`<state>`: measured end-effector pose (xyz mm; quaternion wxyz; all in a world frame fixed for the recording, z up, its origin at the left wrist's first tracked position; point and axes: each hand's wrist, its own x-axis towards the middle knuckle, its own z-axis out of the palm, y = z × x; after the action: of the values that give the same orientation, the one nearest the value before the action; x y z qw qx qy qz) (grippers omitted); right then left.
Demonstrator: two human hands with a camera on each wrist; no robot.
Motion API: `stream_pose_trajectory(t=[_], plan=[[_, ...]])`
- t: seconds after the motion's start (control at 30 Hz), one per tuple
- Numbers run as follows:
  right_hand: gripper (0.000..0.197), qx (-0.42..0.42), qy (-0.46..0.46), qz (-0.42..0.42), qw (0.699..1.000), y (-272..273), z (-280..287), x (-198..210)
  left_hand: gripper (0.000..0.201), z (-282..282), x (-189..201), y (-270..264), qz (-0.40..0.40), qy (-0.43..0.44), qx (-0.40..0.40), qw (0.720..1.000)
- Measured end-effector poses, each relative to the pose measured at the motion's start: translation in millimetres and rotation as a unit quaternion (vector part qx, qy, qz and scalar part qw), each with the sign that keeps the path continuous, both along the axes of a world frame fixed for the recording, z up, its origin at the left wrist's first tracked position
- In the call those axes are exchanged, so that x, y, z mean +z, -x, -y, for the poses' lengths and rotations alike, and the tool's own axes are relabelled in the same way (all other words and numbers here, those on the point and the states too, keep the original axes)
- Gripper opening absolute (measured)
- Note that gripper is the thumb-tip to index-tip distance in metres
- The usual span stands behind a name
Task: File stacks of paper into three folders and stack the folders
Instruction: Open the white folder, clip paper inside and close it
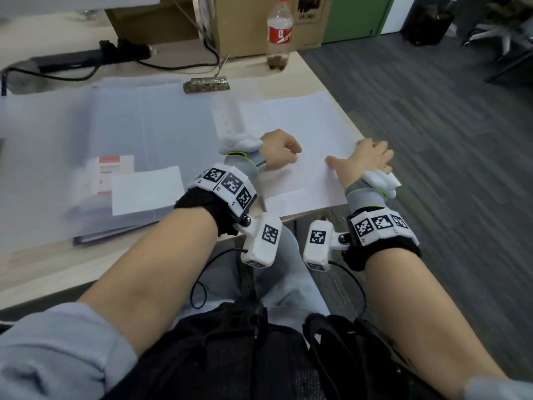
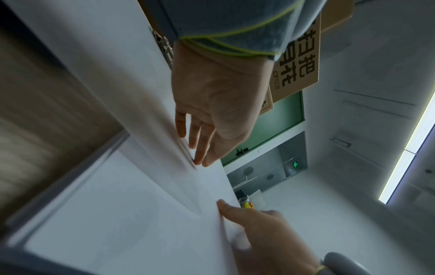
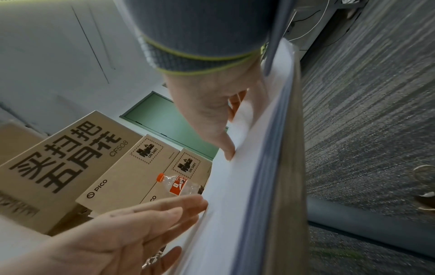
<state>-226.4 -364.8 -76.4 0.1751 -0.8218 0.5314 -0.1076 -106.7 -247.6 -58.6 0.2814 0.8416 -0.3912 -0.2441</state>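
Observation:
A white paper stack (image 1: 302, 122) lies at the right end of the table, on blue-grey folder layers (image 3: 270, 167) that show at its edge. My left hand (image 1: 281, 150) rests on the stack's left part, with straight fingers (image 2: 200, 148) touching the top sheet. At the stack's right edge my right hand (image 1: 367, 158) pinches the sheets, thumb (image 3: 228, 150) on top and fingers curled under the edge. An open translucent folder (image 1: 86, 125) is spread over the left of the table, with a red-and-white label (image 1: 109, 174) and a small white sheet (image 1: 147, 189) near its front.
A metal clip (image 1: 206, 83) lies behind the folder. A plastic bottle (image 1: 279, 33) and cardboard boxes (image 1: 245, 24) stand at the back, with a black cable (image 1: 72, 70) at the back left. The table's right edge drops to grey carpet (image 1: 447, 140).

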Motion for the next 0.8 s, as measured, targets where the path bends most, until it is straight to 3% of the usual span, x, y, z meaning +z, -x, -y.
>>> stream_pose_trajectory(t=[0.2, 0.33, 0.4, 0.53, 0.67, 0.73, 0.8], plan=[[0.040, 0.030, 0.013, 0.055, 0.998, -3, 5, 6, 0.028, 3, -7, -6, -0.004, -0.003, 0.019, 1.000], [0.032, 0.056, -0.033, 0.168, 0.984, 1, 5, 14, 0.024, 10, -9, -12, -0.038, 0.001, 0.044, 0.998], [0.025, 0.082, -0.051, 0.184, 0.978, 1, 4, 18, 0.030, 14, -12, -14, -0.084, 0.015, 0.065, 0.994], [0.017, 0.136, -0.072, 0.184, 0.971, -3, -2, 22, 0.038, 21, -10, -11, -0.241, 0.103, 0.093, 0.961], [0.025, 0.143, -0.076, 0.172, 0.972, -5, -9, 20, 0.037, 23, -10, -10, -0.267, 0.117, 0.081, 0.953], [0.033, 0.140, -0.080, 0.128, 0.979, -5, -10, 20, 0.034, 21, -12, -10, -0.264, 0.117, 0.079, 0.954], [0.027, 0.142, -0.075, 0.074, 0.984, -5, -10, 23, 0.029, 20, -11, -11, -0.270, 0.128, 0.075, 0.951]])
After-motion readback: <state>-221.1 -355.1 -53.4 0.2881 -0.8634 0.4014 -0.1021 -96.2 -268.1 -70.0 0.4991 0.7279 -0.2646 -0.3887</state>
